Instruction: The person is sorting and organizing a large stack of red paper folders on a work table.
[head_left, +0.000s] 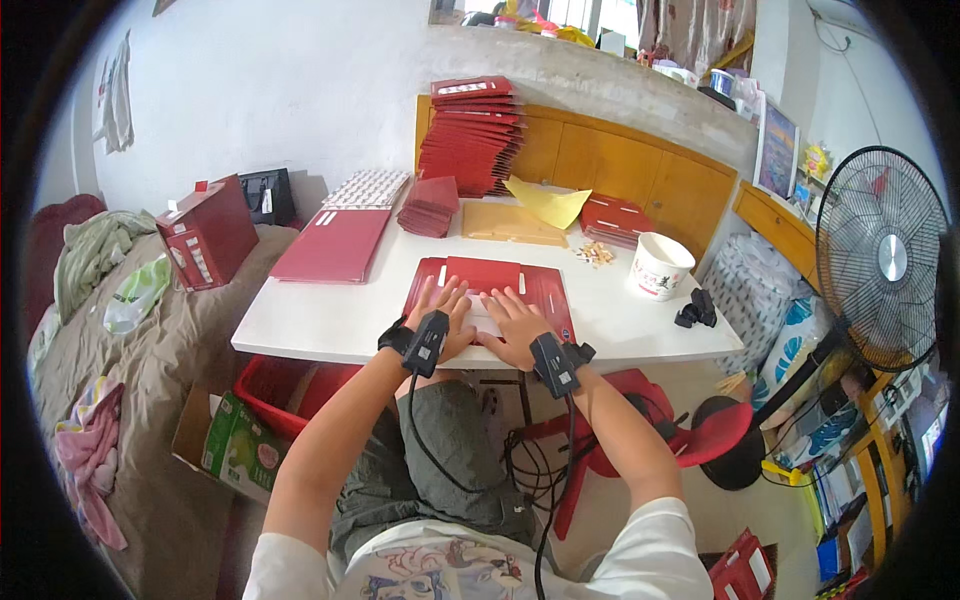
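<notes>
Both my hands lie flat, side by side, on a red sheet of card (555, 292) with white strips at the front edge of the white table (615, 330). My left hand (448, 315) has its fingers spread over the left part of a smaller red folded piece (484, 271) and a pale patch in the middle. The fingers of my right hand (516, 324) are spread on the right part, and the two thumbs nearly meet. Black devices with cables are strapped to both wrists. What lies beneath the palms is hidden.
Behind are a tall stack of red folders (472, 142), small red pieces (429, 206), red card sheets (330, 247), a yellow sheet (551, 202) and another red stack (615, 219). A paper tub (660, 266) and black clips or straps (696, 307) stand right. A fan (892, 259) is beyond.
</notes>
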